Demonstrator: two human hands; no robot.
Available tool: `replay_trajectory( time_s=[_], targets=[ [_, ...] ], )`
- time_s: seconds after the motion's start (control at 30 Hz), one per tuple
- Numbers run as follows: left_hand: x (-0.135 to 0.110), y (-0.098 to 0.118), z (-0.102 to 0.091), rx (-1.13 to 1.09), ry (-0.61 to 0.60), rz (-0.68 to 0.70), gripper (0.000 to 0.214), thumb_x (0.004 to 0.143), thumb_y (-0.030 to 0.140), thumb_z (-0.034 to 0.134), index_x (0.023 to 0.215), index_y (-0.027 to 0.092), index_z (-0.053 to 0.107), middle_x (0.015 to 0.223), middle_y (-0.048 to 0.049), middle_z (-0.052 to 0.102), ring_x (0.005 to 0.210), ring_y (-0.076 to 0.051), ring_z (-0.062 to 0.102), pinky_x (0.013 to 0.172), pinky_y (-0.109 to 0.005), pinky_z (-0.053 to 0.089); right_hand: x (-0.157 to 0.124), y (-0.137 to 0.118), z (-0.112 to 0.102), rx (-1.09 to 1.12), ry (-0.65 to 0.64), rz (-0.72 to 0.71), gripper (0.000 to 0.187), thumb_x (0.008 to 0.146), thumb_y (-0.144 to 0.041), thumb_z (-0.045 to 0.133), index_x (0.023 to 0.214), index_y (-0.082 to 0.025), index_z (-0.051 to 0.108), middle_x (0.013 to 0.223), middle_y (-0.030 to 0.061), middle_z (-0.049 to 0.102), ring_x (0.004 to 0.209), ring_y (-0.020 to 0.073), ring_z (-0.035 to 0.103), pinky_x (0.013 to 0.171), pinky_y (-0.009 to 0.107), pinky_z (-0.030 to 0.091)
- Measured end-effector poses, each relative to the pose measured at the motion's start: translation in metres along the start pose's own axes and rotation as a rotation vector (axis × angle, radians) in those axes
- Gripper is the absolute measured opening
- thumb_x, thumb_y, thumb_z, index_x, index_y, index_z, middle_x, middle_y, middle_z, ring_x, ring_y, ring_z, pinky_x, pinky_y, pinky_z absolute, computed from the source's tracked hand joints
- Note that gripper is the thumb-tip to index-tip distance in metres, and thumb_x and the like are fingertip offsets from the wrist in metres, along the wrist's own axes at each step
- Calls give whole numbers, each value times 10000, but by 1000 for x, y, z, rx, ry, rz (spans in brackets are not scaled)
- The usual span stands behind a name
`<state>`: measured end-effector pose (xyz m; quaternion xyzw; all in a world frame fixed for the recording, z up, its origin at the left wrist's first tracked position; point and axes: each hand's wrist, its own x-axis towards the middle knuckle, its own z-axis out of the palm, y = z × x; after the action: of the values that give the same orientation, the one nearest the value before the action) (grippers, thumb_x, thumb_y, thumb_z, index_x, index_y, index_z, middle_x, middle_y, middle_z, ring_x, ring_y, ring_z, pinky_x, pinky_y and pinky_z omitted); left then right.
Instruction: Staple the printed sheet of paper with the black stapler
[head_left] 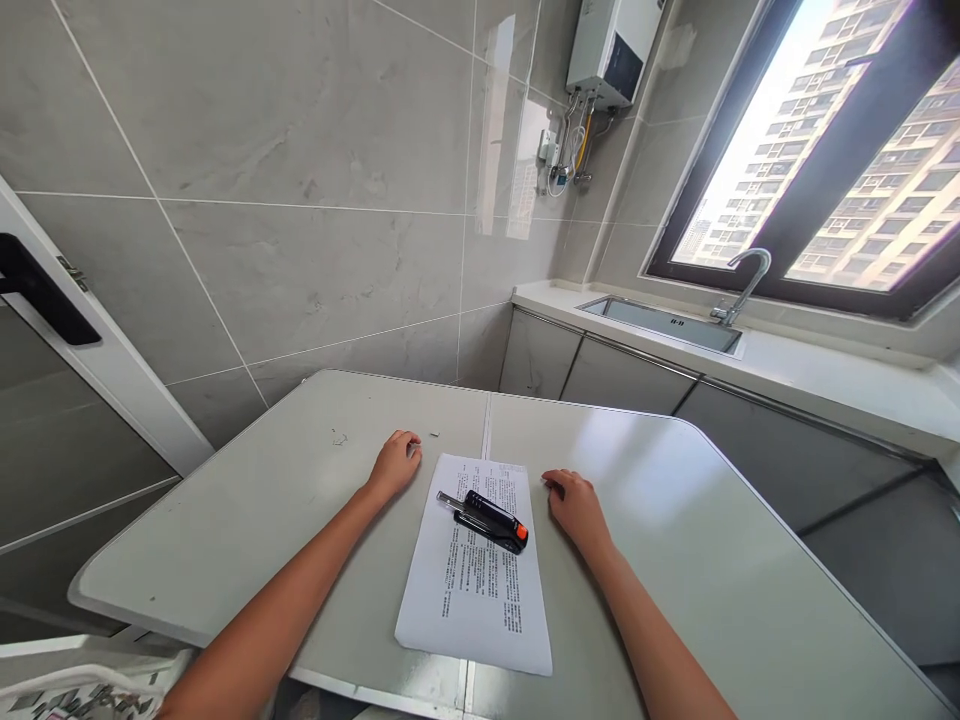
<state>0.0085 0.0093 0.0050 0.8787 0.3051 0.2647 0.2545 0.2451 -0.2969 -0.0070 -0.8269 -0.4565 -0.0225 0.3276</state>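
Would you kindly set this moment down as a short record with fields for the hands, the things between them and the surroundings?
left hand: resting on the table, at the left edge of the paper, holding nothing
right hand: resting on the table, just right of the paper, holding nothing
printed sheet: flat between the hands
utility knife: black with an orange end, lying across the sheet's upper part
surroundings: sink with tap under the window; grey tiled wall

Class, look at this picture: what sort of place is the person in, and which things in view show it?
Most likely a home kitchen. A steel sink with a curved tap sits in a pale counter over grey cabinets, and a white wall-mounted water heater hangs on the grey tiled wall.
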Motion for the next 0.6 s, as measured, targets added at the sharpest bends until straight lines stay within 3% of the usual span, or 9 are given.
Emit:
replay_trajectory(
  time_s=[0.13,0.23,0.33,0.43,0.6],
  targets=[
    [32,10,7,119,-78,127,397,946,176,521,1325,188,637,1477,-132,518,1271,-253,570,1092,-407,462,-1,6,5,-42,-2,-43,524,853,-104,422,1317,-194,650,1290,93,673,1264,274,568,1062,447,487],
    [38,17,18,233,-164,143,423,949,89,473,1314,198,655,1451,-109,583,1318,-230,549,1134,-380,421,0,16,13,-63,-59,-68,595,877,-112,396,1445,-177,561,1468,98,574,1424,281,455,1178,494,404],
    [22,17,26,287,-136,49,445,922,1,423,1227,178,694,1328,-128,673,1269,-236,593,1079,-381,460,1,23,20,-97,-115,-74,640,883,-110,380,1509,-168,498,1571,100,480,1510,277,359,1232,520,335],
    [-4,13,27,314,-103,2,457,927,-17,407,1256,161,670,1381,-159,640,1338,-261,554,1087,-405,448,2,22,21,-97,-101,-69,662,874,-100,379,1520,-200,480,1605,84,436,1514,268,353,1214,521,357],
    [-32,8,14,333,-82,12,312,993,93,418,1125,182,686,1260,-139,690,1222,-273,614,980,-393,493,2,9,11,-67,75,-5,553,871,-114,403,1389,-198,577,1385,102,600,1321,278,510,1084,476,476]
  ],
)
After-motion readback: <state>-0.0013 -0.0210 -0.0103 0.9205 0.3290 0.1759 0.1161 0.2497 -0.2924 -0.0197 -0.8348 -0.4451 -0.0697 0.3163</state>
